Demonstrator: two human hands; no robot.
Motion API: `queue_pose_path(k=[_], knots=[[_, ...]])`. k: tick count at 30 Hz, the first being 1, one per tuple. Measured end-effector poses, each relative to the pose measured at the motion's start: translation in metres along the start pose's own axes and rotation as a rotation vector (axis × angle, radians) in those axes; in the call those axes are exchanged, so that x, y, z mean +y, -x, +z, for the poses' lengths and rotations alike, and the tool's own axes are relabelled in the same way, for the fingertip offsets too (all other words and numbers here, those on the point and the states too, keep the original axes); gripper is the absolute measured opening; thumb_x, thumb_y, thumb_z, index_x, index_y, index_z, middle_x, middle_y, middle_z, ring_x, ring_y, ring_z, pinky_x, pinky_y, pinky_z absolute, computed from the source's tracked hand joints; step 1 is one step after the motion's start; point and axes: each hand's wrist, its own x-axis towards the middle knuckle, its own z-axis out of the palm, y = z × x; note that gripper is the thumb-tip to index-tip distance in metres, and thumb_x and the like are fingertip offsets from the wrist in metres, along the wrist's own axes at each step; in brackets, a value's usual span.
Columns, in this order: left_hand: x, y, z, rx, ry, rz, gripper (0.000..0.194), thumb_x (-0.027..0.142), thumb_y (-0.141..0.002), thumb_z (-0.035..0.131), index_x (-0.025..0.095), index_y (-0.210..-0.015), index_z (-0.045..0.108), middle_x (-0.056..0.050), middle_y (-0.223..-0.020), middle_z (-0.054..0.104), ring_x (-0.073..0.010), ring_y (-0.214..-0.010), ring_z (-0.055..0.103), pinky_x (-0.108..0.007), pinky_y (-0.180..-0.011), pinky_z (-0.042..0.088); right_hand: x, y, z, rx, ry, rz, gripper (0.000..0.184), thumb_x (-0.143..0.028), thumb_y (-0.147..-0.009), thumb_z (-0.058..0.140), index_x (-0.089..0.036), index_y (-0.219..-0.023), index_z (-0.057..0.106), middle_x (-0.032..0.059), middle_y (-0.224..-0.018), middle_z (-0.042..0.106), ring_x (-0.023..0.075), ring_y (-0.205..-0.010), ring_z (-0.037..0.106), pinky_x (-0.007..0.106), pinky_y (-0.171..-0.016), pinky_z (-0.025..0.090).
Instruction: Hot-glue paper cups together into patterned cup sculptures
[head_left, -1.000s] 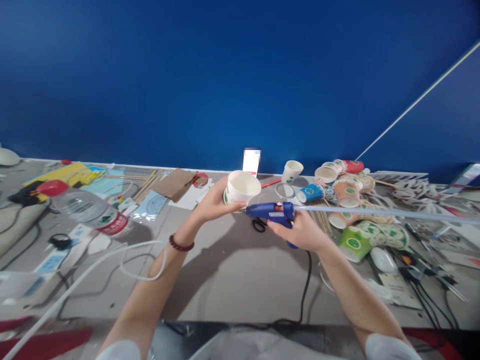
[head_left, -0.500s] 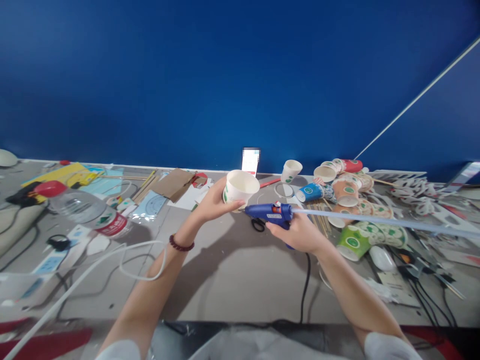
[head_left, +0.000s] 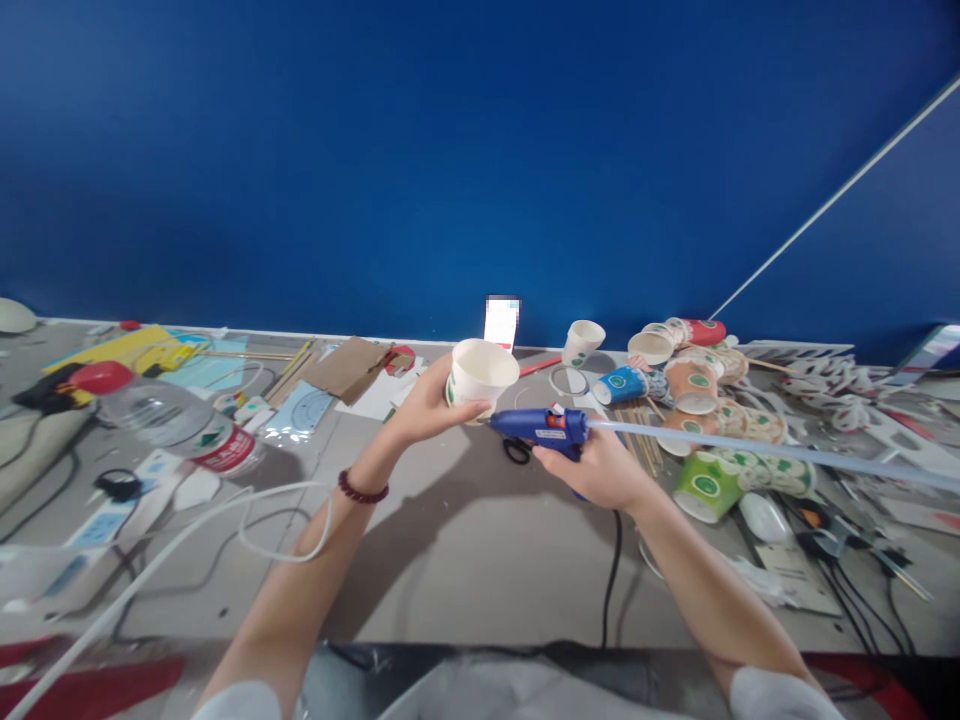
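A white paper cup [head_left: 484,372] with green marks is held above the table by my left hand [head_left: 426,408], its mouth facing up. My right hand [head_left: 598,462] grips a blue hot glue gun [head_left: 541,425] by its handle. The gun's nozzle points left at the lower part of the cup; whether it touches cannot be made out. Out of the gun's back runs a long translucent glue stick [head_left: 720,442]. Black scissor handles [head_left: 517,451] show below the gun. Behind the cup stands a lit phone [head_left: 501,322].
Another white paper cup [head_left: 583,343] stands near the wall. Several coloured paper cups [head_left: 705,487] lie at the right, beside cables and tools. To the left are a plastic bottle [head_left: 176,420], cardboard [head_left: 349,366] and a power strip [head_left: 105,525]. A white cable [head_left: 187,520] crosses the left side.
The glue gun's rear and glue stick have tilted slightly, with the stick's far end now lower. Both hands keep their grip, and the cup stays almost in place.
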Motion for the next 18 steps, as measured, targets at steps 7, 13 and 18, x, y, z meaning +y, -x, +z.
queue_pose_path(k=[7,13,18], knots=[[0.0000,-0.0004,-0.0004,0.017,-0.001,0.013,0.055,0.048,-0.079,0.070,0.018,-0.123,0.056,-0.015,-0.120,0.066,-0.0308,-0.107,0.063,-0.045,-0.090,0.052,0.0000,0.0007,-0.0003,0.013,-0.015,-0.017,0.026,-0.041,-0.077,0.058,-0.021,-0.061,0.052,0.0010,-0.059,0.056,0.0172,-0.057,0.054,0.031,-0.059,0.045],[0.0002,-0.0006,-0.0003,0.022,0.005,0.014,0.055,0.048,-0.079,0.070,0.017,-0.122,0.056,-0.016,-0.118,0.066,-0.0303,-0.105,0.064,-0.044,-0.088,0.052,0.0036,0.0025,0.0009,0.004,-0.028,0.005,0.025,-0.042,-0.078,0.059,-0.021,-0.065,0.056,0.0022,-0.065,0.060,0.0187,-0.063,0.057,0.031,-0.061,0.047],[0.0006,-0.0006,-0.0003,0.022,0.004,0.008,0.056,0.049,-0.078,0.070,0.016,-0.122,0.057,-0.017,-0.118,0.067,-0.0312,-0.105,0.064,-0.044,-0.088,0.052,0.0020,0.0028,-0.0004,0.006,-0.036,0.000,0.026,-0.041,-0.078,0.060,-0.021,-0.063,0.054,0.0016,-0.062,0.059,0.0173,-0.059,0.055,0.030,-0.058,0.046]])
